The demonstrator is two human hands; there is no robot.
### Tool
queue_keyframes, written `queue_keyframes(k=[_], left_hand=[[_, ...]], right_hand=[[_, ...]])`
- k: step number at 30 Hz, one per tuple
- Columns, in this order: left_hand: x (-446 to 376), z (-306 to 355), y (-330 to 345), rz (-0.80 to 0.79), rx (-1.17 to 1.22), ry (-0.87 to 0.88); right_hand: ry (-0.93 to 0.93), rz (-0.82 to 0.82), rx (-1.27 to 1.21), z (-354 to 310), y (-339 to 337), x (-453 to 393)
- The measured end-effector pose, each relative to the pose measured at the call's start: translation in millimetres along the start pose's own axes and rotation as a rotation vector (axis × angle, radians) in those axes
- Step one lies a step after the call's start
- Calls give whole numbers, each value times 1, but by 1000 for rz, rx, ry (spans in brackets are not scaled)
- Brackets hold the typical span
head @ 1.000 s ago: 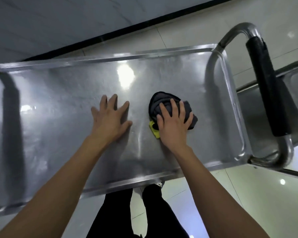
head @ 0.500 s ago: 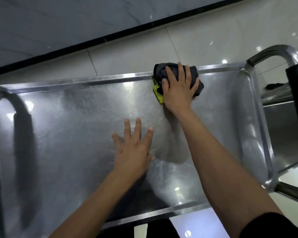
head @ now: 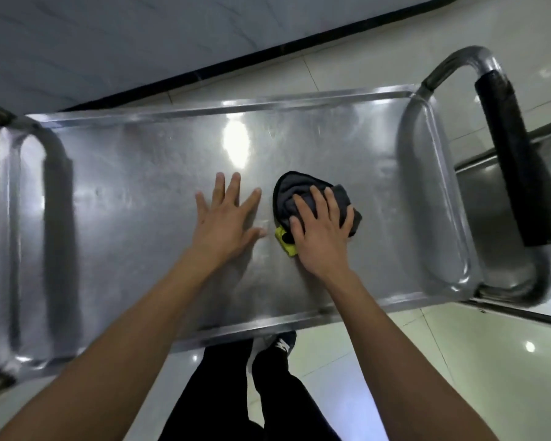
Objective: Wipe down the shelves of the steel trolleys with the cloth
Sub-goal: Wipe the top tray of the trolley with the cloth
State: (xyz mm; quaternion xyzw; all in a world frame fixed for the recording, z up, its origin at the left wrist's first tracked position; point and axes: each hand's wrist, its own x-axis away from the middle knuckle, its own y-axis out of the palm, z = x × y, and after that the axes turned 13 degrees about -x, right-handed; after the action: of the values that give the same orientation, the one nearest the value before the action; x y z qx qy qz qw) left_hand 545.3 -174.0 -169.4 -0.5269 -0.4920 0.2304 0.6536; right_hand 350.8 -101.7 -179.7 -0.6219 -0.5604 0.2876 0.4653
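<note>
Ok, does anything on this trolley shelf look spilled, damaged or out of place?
Nothing stands out. The steel shelf shows only glare and faint smears, with no spill or dent visible. The right hand presses the bunched dark cloth flat near the middle, and the left hand rests open beside it.

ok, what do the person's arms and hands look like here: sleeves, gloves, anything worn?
Both forearms are bare up to the frame edge, no sleeves showing. The left hand and right hand have no gloves, and no rings, watch or wristbands are visible.
</note>
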Motion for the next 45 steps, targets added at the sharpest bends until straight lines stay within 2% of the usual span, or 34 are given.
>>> queue_keyframes(k=[4,9,15,20,25,30,36,42,45], left_hand=[[43,26,14,133,-31,-70],[68,46,22,33,-32,-85],[74,51,17,-16,-5,-130],[80,50,23,20,-14,-123],[81,23,19,64,-3,-55],[73,-25,20,122,23,-165],[54,-71,19,171,43,-144],[52,-79,25,245,46,-112],[52,-81,30,252,30,-76]], right_hand=[[-35,-9,31,16,11,86],[-55,-17,49,32,14,154],[-49,-44,27,25,8,188],[-40,-96,44,18,7,185],[-58,-97,67,7,14,159],[-32,-72,66,-25,25,108],[35,-56,51,-77,33,4],[85,-18,54,-122,39,-107],[47,12,44,-138,38,-159]])
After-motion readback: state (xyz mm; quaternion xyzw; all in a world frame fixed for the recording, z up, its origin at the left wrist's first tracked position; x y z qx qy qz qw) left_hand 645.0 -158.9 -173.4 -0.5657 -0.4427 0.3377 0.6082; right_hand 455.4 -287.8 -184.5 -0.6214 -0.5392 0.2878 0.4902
